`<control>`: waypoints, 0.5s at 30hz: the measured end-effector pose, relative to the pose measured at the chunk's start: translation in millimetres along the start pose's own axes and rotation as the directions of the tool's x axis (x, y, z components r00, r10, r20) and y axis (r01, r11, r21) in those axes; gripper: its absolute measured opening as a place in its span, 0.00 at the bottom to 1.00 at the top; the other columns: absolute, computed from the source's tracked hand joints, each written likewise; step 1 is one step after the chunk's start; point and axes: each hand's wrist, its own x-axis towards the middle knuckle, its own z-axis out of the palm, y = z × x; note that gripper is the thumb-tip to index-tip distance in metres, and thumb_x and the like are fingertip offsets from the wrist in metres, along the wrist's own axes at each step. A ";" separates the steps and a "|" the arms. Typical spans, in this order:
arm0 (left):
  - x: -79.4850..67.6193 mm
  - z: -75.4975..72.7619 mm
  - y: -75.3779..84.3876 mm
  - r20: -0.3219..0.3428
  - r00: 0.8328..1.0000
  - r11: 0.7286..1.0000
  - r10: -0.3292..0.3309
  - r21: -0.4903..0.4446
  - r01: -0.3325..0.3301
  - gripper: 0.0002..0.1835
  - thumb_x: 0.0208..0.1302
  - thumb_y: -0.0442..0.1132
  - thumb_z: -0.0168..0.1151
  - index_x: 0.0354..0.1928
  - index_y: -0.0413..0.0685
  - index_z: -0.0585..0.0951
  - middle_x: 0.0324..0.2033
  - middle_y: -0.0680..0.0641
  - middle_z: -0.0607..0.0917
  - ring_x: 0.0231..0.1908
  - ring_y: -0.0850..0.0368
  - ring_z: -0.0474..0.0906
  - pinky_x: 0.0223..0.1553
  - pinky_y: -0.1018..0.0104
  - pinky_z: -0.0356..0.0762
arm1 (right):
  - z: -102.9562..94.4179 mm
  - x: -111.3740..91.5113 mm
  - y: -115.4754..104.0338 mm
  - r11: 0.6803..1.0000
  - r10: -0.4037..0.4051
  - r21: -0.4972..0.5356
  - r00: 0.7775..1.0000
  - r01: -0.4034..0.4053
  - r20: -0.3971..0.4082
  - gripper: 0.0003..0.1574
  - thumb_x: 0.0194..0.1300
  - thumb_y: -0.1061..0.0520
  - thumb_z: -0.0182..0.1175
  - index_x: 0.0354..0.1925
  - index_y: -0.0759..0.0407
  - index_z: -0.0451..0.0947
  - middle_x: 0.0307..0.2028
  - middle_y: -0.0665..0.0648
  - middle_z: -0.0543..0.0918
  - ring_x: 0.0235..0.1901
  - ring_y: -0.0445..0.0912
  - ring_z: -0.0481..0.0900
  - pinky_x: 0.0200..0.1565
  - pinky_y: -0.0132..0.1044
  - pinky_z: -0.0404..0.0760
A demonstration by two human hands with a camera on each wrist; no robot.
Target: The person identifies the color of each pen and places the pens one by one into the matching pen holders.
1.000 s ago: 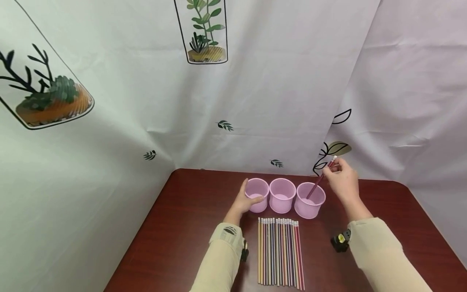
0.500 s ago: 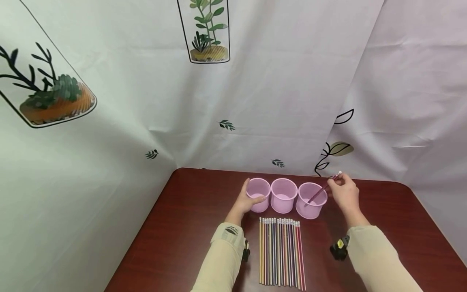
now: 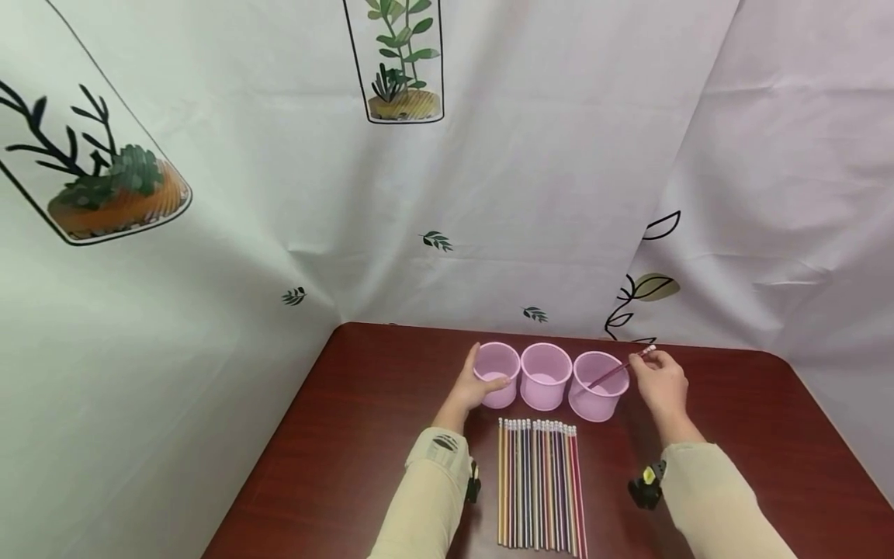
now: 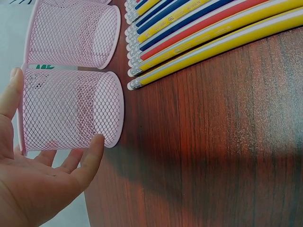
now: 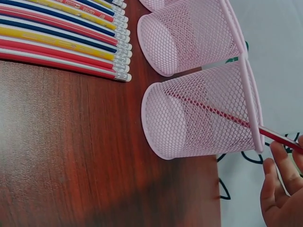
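Observation:
Three pink mesh pencil cups stand in a row. My left hand [image 3: 469,387] holds the left cup [image 4: 71,109], its fingers spread along the side and at the rim. A dark red pencil [image 3: 609,376] slants inside the right cup [image 5: 203,118], its lower end near the cup's bottom and its shaft crossing the rim. Beyond that rim, my right hand [image 3: 660,384] pinches the pencil near its white eraser end. The middle cup [image 3: 545,376] stands between the two.
Several striped pencils [image 3: 538,485] lie side by side in front of the cups, erasers toward them. Everything rests on a dark red wooden table [image 3: 335,450]. A pale printed curtain [image 3: 524,194] hangs behind the table's far edge.
My right hand has lowered the pencil's eraser end toward the right, so the pencil slants more in the right cup. My left hand keeps its place on the left cup.

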 end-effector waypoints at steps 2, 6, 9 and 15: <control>0.2 0.7 -0.3 0.002 1.000 1.000 -0.001 -0.002 0.001 0.54 0.45 0.35 0.73 0.72 0.51 0.50 0.64 0.32 0.60 0.61 0.35 0.59 0.61 0.44 0.56 | -0.4 -0.2 2.5 1.000 0.013 0.006 1.000 -0.013 0.002 0.22 0.64 0.48 0.54 0.44 0.67 0.73 0.41 0.68 0.81 0.33 0.47 0.77 0.30 0.33 0.70; 0.1 1.0 -1.0 0.004 1.000 1.000 0.002 -0.008 -0.002 0.54 0.45 0.35 0.74 0.72 0.50 0.50 0.64 0.32 0.60 0.61 0.35 0.59 0.61 0.44 0.55 | -1.6 -0.2 5.2 0.999 0.028 0.023 1.000 -0.029 0.006 0.22 0.64 0.49 0.56 0.44 0.67 0.74 0.32 0.61 0.83 0.23 0.34 0.71 0.26 0.29 0.69; -0.1 0.5 -1.6 0.002 1.000 1.000 0.010 -0.012 -0.010 0.54 0.45 0.34 0.73 0.72 0.50 0.50 0.64 0.32 0.60 0.61 0.35 0.59 0.61 0.44 0.55 | -1.7 0.0 6.7 0.999 0.036 0.034 0.999 -0.036 0.013 0.23 0.64 0.48 0.56 0.44 0.68 0.74 0.29 0.56 0.83 0.21 0.30 0.69 0.26 0.28 0.69; 0.1 0.2 -1.8 0.005 1.000 1.000 0.017 -0.018 -0.017 0.54 0.45 0.34 0.73 0.72 0.49 0.50 0.64 0.31 0.59 0.62 0.34 0.58 0.61 0.43 0.55 | 0.3 0.9 11.8 0.997 0.052 0.048 0.998 -0.054 0.030 0.25 0.64 0.48 0.55 0.47 0.69 0.74 0.34 0.62 0.83 0.23 0.33 0.72 0.26 0.29 0.70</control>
